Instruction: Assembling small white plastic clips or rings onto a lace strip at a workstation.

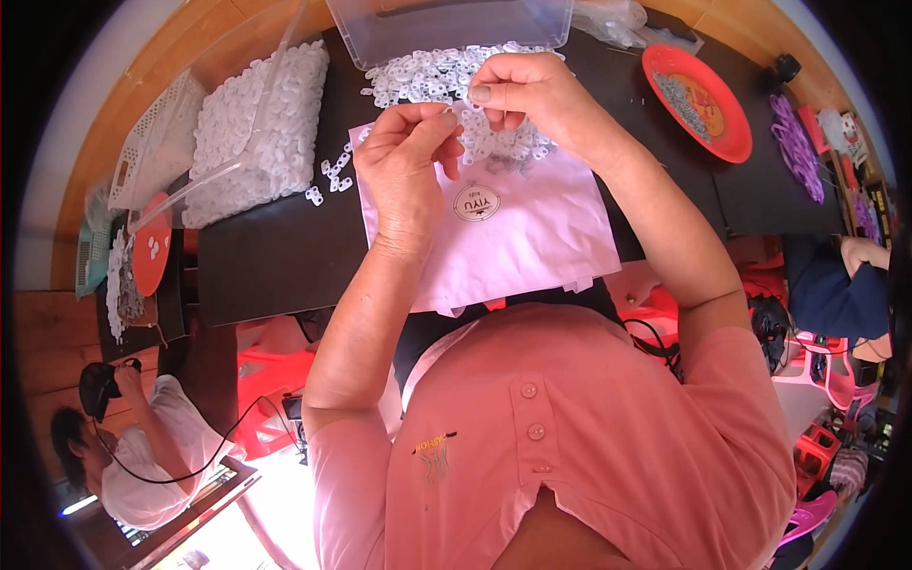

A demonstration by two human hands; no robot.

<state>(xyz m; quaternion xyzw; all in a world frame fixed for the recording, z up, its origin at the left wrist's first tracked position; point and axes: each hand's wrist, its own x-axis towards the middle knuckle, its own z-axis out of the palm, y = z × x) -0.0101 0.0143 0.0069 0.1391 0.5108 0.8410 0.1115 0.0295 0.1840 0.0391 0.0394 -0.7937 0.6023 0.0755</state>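
Both my hands meet above a pink cloth with a round printed badge, which lies on the dark table. My left hand is closed, with thumb and index finger pinched together. To its right, my right hand is also closed, its thumb against the fingers. Whatever sits between the fingertips is too small to make out. Just beyond and beneath the hands spreads a heap of small white plastic pieces with dark spots. Grey bits, also too small to identify, lie at the heap's near edge.
A clear plastic bin stands behind the heap. On the left are a large clear container of white pieces and a few loose pieces. To the right sit a red plate holding grey bits and a purple bundle. Other people sit at both sides.
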